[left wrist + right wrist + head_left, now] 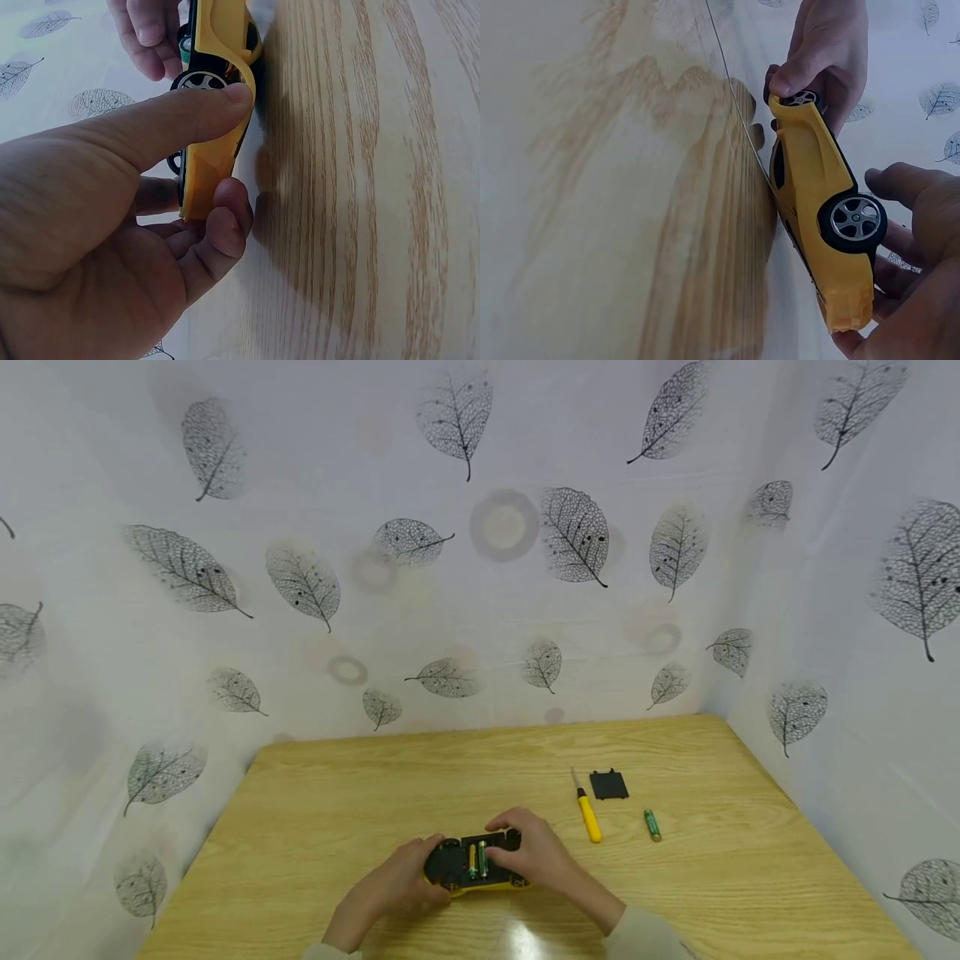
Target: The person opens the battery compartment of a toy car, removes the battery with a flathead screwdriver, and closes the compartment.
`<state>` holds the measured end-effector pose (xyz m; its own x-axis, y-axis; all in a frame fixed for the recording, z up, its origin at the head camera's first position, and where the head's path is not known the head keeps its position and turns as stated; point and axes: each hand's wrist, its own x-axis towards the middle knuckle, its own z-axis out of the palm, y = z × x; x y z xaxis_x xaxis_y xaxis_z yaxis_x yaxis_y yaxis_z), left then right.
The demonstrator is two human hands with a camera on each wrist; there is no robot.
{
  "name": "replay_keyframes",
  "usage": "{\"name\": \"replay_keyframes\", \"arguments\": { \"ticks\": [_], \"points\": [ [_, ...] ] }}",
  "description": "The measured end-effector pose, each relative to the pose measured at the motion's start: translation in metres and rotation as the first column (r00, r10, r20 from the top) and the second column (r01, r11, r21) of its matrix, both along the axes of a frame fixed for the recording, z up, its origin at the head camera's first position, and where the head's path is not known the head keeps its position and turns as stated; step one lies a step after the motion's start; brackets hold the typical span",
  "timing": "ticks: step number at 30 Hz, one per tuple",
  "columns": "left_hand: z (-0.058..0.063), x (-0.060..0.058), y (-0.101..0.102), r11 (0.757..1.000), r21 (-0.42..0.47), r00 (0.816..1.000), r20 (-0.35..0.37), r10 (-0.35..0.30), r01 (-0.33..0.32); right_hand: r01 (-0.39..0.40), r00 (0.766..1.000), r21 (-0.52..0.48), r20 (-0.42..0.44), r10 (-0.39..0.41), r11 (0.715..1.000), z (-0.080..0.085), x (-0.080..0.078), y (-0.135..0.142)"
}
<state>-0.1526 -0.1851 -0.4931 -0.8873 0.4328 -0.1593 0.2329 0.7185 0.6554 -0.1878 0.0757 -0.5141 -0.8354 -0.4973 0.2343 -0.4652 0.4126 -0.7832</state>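
Observation:
A yellow toy car (450, 865) is held upside down, its black underside up and the battery compartment uncovered. In it show two green batteries (483, 860) side by side. My left hand (405, 878) grips one end of the car; in the left wrist view its thumb (210, 109) lies along the side by a wheel and the fingers curl under the end. Over the car's other end, my right hand (534, 853) has its thumb close beside the batteries and its other fingers at the far edge. In the right wrist view, this thumb (889, 180) stands apart from the wheel.
To the right on the wooden table (337, 785) lie a yellow-handled screwdriver (589, 818), a black battery cover (609, 784) and a loose green battery (652, 825). A leaf-patterned white cloth (487, 610) encloses the table's back and sides.

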Motion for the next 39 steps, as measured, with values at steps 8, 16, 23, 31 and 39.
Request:
{"name": "replay_keyframes", "arguments": {
  "ticks": [8, 16, 23, 31, 39],
  "points": [
    [0.0015, -0.0001, 0.0006, 1.000, 0.013, 1.000, 0.006, -0.011, 0.011, -0.046, 0.999, 0.034, 0.016, 0.046, 0.998, -0.0021, -0.0023, -0.0030],
    [0.0005, -0.0012, 0.0019, 1.000, -0.014, 1.000, 0.008, -0.004, 0.004, -0.056, 0.995, 0.078, -0.078, 0.062, 0.995, -0.0041, -0.0019, -0.0031],
    [0.0013, -0.0013, 0.0027, 1.000, -0.013, 1.000, -0.003, -0.010, 0.010, -0.051, 0.996, 0.068, -0.076, 0.056, 0.996, -0.0021, -0.0009, -0.0048],
    [0.0024, -0.0008, 0.0008, 1.000, -0.016, 1.000, -0.006, -0.020, 0.020, -0.066, 0.995, -0.005, -0.070, 0.066, 0.998, -0.0044, 0.0012, -0.0026],
    [0.0031, -0.0011, 0.0010, 1.000, -0.017, 1.000, 0.008, -0.015, 0.015, -0.060, 0.996, -0.061, -0.072, 0.055, 0.996, -0.0097, 0.0002, -0.0014]
  ]
}}
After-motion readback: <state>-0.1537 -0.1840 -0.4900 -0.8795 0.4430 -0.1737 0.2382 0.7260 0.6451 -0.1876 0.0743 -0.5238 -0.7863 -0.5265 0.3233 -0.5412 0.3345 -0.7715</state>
